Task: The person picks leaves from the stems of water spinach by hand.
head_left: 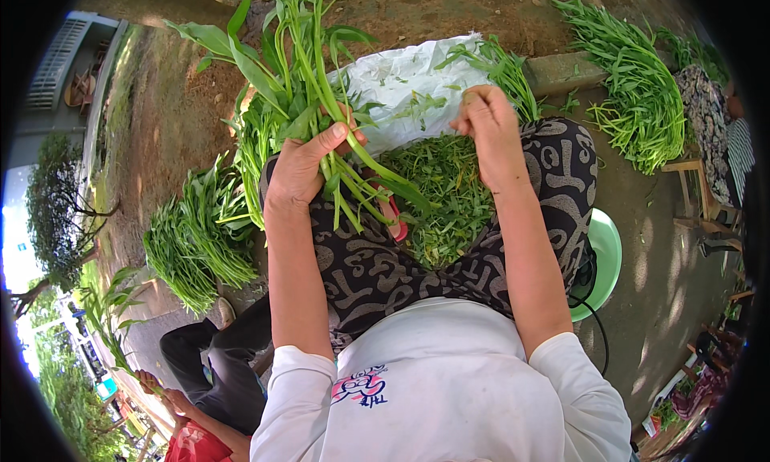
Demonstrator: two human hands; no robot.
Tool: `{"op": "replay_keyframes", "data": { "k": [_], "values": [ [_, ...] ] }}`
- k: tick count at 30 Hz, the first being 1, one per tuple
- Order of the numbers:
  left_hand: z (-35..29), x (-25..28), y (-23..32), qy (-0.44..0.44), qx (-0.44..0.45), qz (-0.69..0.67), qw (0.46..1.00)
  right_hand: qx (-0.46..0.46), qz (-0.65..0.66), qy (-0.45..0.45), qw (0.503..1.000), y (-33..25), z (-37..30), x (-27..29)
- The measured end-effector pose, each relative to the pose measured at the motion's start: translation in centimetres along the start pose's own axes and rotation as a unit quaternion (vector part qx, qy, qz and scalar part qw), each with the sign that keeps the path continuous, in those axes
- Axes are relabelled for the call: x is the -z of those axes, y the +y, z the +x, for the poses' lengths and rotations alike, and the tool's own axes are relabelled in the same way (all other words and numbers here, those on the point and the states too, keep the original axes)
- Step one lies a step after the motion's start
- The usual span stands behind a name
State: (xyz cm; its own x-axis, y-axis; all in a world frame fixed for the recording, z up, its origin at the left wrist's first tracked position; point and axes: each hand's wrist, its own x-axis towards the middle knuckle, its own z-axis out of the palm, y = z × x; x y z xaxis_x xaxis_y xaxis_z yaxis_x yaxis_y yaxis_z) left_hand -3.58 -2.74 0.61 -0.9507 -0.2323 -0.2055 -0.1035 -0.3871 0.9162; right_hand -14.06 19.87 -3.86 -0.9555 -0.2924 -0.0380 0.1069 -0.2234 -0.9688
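My left hand [309, 164] is closed around a bunch of water spinach [293, 77], its leafy tops pointing up and away and its cut stems hanging over my left knee. To the right, apart from the bunch, my right hand [496, 137] is raised with its fingers curled together. Whether anything small is pinched in them is hidden. Between my knees lies a heap of loose picked leaves [441, 201]. A white sack [393, 81] spreads beyond it, with scattered leaf bits on top. A red object [391, 219] shows at the heap's left edge, partly covered by stems.
Bundles of greens [200, 233] lie at my left, and another large bundle [642, 89] at the far right. A green basin [607, 257] with a black cord stands by my right thigh. A person in red [196, 442] holds greens at lower left. Wooden chairs [696, 181] stand at right.
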Motion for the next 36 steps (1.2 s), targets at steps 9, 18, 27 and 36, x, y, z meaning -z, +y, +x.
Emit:
{"op": "replay_keyframes", "data": {
  "k": [9,18,27,36],
  "values": [
    [-0.1,-0.2,0.0,0.004,-0.006,0.014,1.000,0.271,-0.239,0.018,0.932,-2.0,-0.9,-1.6],
    [-0.1,-0.5,0.1,-0.004,-0.004,0.022,1.000,0.333,-0.386,-0.052,0.859,-1.3,-1.0,-1.6],
    [0.2,-0.5,-0.1,-0.015,0.000,0.030,0.999,0.009,0.046,-0.055,0.997,-0.2,-0.9,-1.7],
    [0.1,-0.4,-0.1,-0.008,0.010,0.035,0.999,0.354,-0.300,0.018,0.886,-1.1,-0.9,-2.5]
  ]
}}
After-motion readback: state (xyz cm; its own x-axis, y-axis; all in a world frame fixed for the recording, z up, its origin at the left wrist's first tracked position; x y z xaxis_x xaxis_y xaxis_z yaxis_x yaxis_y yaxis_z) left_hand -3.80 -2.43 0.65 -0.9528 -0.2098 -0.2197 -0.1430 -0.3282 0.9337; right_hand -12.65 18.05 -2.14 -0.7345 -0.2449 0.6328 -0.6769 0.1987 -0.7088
